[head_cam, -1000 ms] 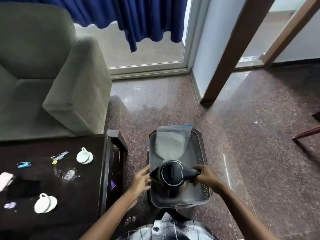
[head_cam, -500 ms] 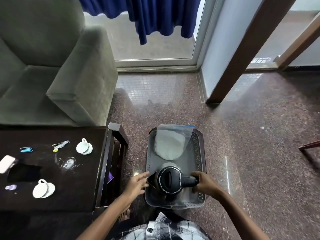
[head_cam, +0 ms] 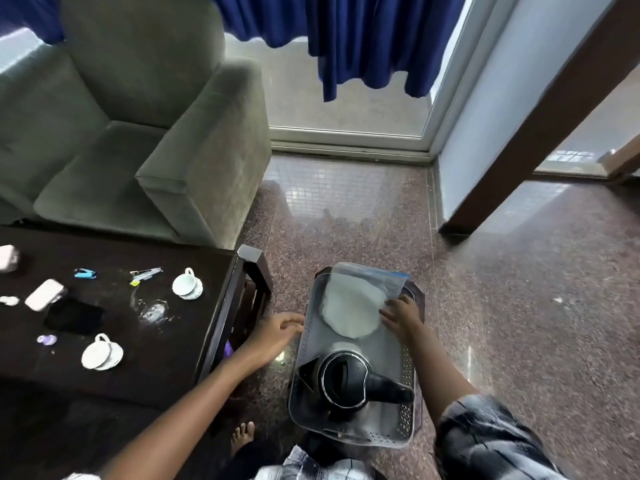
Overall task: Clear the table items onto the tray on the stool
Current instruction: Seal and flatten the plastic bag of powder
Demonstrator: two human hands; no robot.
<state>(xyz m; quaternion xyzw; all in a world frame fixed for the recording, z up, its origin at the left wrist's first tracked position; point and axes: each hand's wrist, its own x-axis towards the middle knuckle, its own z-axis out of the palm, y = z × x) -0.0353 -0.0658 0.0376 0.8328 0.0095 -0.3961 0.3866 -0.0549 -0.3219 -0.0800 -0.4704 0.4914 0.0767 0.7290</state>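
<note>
Speckled brown stone floor [head_cam: 502,306] runs up to a glass door with a blue curtain [head_cam: 346,36] hanging over it. A grey-green armchair [head_cam: 138,133] fills the far left. In front of it is the dark wooden table [head_cam: 194,358], off to my left.

Straight ahead of me sits the grey perforated tray [head_cam: 408,420]. The stool [head_cam: 420,375] under it shows only as a dark strip along its right side. At the near end of the tray stands the black kettle [head_cam: 346,379], seen from above with its handle pointing right. I am not holding it. At the far end lies a clear plastic bag [head_cam: 349,310] with a round white mass inside.

My right hand [head_cam: 401,317] lies flat on the bag's right edge, fingers spread and straight, pressing rather than gripping. My left hand [head_cam: 277,332] is just beside the tray's left rim, fingers loosely bent and holding nothing. I cannot tell whether the tips touch the rim.

On the table are two white cups on saucers, one near the far right corner [head_cam: 187,287] and one nearer me [head_cam: 102,353]. Between them lie a flat black item [head_cam: 74,317] and a white case [head_cam: 45,299]. Smaller things sit around these: a blue stapler [head_cam: 85,273], a thin metal tool [head_cam: 145,273] and a little purple piece [head_cam: 46,339].
</note>
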